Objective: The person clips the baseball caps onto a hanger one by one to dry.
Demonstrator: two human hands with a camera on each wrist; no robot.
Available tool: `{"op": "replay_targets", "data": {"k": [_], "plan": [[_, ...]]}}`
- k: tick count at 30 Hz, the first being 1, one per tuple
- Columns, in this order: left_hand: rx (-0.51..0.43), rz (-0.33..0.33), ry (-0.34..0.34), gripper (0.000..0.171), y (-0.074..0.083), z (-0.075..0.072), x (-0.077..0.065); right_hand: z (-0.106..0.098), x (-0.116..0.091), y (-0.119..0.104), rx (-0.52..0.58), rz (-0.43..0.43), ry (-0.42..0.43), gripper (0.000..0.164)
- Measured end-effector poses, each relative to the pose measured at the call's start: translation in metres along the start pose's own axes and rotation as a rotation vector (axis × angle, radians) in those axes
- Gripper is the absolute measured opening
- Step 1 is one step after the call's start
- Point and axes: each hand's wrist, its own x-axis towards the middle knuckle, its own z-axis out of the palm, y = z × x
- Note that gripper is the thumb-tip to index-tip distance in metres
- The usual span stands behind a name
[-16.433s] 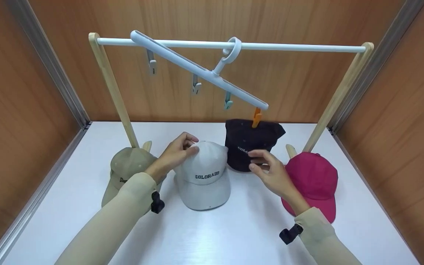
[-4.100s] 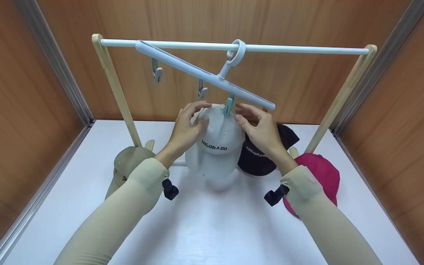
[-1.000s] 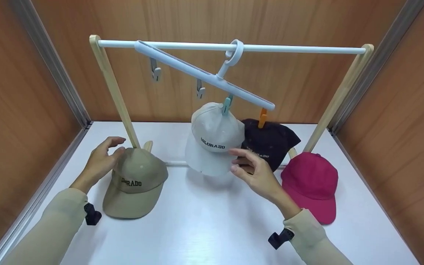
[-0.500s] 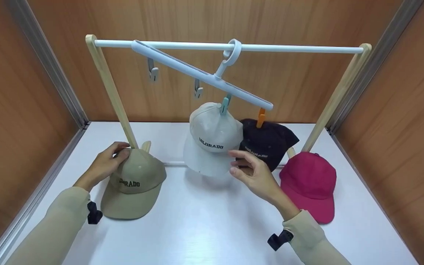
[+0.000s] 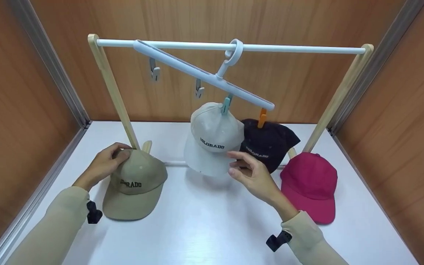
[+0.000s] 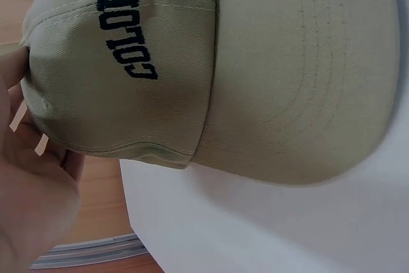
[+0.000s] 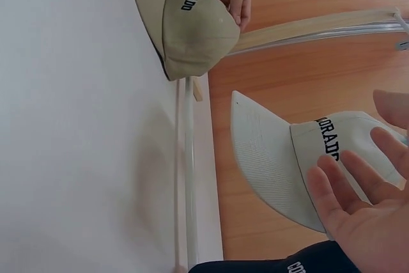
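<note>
1. White table [image 5: 197, 239] spreads under the rack [image 5: 307, 48]; wood-grain walls [image 5: 182, 18] stand behind and either side of it.
2. Tan cap [image 5: 134, 200] on table, at rack's left end; left hand [image 5: 103, 162] has thumb and fingers clamped on it.
3. Right hand [image 5: 254, 180] before rack, fingers curved, apart, near hanging white cap [image 5: 214, 129].

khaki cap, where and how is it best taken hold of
Probably the top of the crown of the khaki cap, pinched from above on the left, where the left hand has it: the rounded crown faces up, while the brim juts low on the near side.
</note>
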Motion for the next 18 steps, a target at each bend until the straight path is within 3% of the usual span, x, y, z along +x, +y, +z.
{"op": "replay_targets", "data": {"k": [4,11,18], "plan": [[-0.004,0.026,0.022,0.048,-0.004,-0.001,0.0,0.0,0.0,0.001,-0.007,-0.009,0.0,0.048],[-0.03,0.011,0.025,0.044,-0.011,-0.002,0.001,0.0,-0.001,-0.001,-0.009,0.001,-0.002,0.048],[-0.038,-0.004,0.018,0.048,-0.005,0.0,-0.005,0.001,0.0,0.0,-0.01,0.002,-0.003,0.047]]}}
